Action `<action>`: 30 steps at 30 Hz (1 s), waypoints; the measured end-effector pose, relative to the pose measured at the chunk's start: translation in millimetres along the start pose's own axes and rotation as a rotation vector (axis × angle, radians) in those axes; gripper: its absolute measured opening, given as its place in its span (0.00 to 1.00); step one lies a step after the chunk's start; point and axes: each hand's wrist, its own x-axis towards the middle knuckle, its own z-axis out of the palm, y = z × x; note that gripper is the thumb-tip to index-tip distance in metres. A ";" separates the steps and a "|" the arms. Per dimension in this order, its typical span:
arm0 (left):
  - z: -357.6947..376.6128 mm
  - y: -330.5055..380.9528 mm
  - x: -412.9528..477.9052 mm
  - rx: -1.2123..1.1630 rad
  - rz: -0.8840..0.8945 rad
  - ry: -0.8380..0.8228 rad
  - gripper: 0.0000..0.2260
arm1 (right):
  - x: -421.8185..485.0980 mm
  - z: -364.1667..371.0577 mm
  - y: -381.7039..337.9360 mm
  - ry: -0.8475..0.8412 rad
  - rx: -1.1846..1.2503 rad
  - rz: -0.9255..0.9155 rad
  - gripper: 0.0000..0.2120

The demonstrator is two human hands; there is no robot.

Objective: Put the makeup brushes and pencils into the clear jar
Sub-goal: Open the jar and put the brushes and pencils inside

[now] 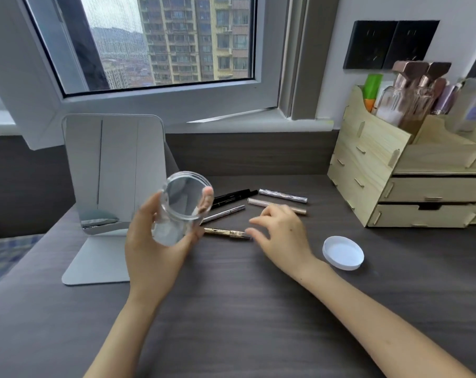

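Holding the clear jar (180,208) tilted above the desk (245,309), our left hand (155,246) wraps it; our right hand (280,236) hovers spread, empty, over the gold pencil (226,232). Other pencils (281,196) lie behind; white lid (343,252) right.

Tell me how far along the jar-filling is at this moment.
Done: the white lid is off and lies on the desk. In hand: the left hand holds the clear jar, empty, while the right hand reaches for the gold pencil. Left: all the pencils and brushes lie on the desk.
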 end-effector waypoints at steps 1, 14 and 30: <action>-0.9 0.4 0.2 -0.047 -0.030 0.009 0.33 | -1.2 6.5 3.1 -0.066 -0.032 -0.012 0.11; -5.0 1.2 2.5 -0.104 -0.071 0.061 0.32 | 6.6 30.5 -11.0 -0.142 0.053 0.000 0.07; 5.0 -0.2 -3.8 0.307 0.352 -0.008 0.30 | -34.3 -100.2 -39.5 0.102 0.022 -0.143 0.11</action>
